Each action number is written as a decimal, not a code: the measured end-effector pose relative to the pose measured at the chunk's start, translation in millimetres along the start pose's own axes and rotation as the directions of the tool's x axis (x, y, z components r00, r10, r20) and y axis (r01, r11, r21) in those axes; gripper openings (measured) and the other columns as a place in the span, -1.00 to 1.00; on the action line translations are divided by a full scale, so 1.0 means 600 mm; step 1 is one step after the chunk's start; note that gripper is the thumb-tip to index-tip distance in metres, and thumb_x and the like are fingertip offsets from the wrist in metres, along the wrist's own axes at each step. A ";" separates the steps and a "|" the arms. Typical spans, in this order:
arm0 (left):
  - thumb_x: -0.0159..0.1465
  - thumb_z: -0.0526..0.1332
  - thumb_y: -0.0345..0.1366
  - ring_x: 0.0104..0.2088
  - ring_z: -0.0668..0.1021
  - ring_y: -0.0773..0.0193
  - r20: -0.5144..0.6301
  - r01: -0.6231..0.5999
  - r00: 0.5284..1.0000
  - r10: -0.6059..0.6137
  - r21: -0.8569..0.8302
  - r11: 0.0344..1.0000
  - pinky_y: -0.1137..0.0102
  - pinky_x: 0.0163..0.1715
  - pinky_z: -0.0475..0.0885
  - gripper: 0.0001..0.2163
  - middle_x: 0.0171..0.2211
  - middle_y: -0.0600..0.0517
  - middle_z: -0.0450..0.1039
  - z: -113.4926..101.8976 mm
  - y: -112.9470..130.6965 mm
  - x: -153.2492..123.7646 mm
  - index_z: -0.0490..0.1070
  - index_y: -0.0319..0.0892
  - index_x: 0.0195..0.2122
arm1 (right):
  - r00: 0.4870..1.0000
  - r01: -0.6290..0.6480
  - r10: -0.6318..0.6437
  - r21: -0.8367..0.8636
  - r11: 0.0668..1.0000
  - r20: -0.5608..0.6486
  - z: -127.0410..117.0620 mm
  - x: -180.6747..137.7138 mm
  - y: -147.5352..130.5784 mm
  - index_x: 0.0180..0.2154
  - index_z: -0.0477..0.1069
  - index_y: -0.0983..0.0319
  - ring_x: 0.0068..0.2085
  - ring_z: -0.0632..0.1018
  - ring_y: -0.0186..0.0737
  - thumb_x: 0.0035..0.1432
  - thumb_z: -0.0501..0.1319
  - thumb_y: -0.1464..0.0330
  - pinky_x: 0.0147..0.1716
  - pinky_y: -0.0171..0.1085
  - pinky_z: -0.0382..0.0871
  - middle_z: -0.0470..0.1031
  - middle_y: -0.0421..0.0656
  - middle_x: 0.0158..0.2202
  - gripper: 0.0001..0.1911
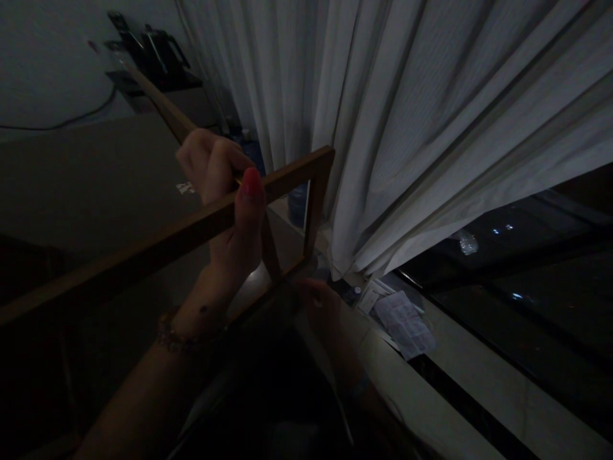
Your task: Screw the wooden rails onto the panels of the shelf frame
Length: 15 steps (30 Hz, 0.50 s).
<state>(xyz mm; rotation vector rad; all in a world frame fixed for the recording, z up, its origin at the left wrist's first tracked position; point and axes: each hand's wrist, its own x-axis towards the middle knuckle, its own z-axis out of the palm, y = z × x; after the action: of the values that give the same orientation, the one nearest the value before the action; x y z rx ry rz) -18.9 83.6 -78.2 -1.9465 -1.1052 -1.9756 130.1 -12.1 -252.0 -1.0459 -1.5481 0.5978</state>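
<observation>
In dim light, my left hand (225, 191) is closed round a wooden frame (167, 246), its thumb lying over the upper bar and its fingers wrapped behind. A second wooden bar (165, 108) slants from the upper left down through this grip. The frame's squared corner (327, 156) points toward the curtain. Lower down, my right hand (322, 305) is near the bottom bar of the frame, fingers curled. Shadow and blur hide what it holds, if anything, and whether it touches the wood.
A long pale curtain (383, 128) hangs in front, beside a dark window (527, 275). Printed papers (405, 322) lie by the window, near a small bottle (353, 294). A blue water jug (297, 206) stands behind the frame. At upper left is a dark kettle (163, 54) with a trailing cable (62, 124).
</observation>
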 end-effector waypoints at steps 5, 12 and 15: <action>0.35 -0.11 0.21 -0.15 0.34 0.10 0.001 0.019 1.000 -0.019 -0.014 1.000 0.01 0.09 0.23 -0.51 -0.34 0.01 0.22 -0.001 0.005 0.000 0.26 -0.08 -0.44 | 0.904 -0.402 0.428 0.376 0.835 0.017 0.016 -0.006 -0.015 -0.08 0.29 0.14 -0.66 0.33 -0.41 0.29 0.17 0.13 -0.69 -0.44 0.16 0.34 -0.39 -0.61 -0.72; 0.34 -0.10 0.23 -0.11 0.35 0.10 0.033 0.051 0.998 -0.050 -0.015 0.999 0.01 0.10 0.21 -0.52 -0.33 0.02 0.17 -0.006 0.019 0.001 0.27 -0.06 -0.43 | 0.801 -0.514 0.590 0.390 0.764 -0.100 0.043 -0.037 -0.014 -0.30 0.25 0.13 -0.64 0.41 -0.34 0.22 0.19 0.04 -0.68 -0.40 0.25 0.38 -0.34 -0.59 -0.69; 0.36 -0.14 0.18 -0.13 0.35 0.09 0.024 0.013 1.000 -0.013 0.011 1.000 -0.01 0.09 0.20 -0.55 -0.33 0.02 0.17 -0.004 0.014 0.000 0.25 -0.04 -0.41 | 0.919 -0.339 0.346 0.068 0.938 -0.191 0.036 -0.037 -0.003 -0.32 0.34 0.15 -0.49 0.51 -0.28 0.23 0.20 0.11 -0.52 -0.34 0.37 0.47 -0.24 -0.49 -0.74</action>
<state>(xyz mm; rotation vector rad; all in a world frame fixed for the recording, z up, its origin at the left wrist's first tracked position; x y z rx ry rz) -15.9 76.0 -74.5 -1.9683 -1.1345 -1.9530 108.8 -28.3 -267.1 -1.3234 -1.1822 0.7312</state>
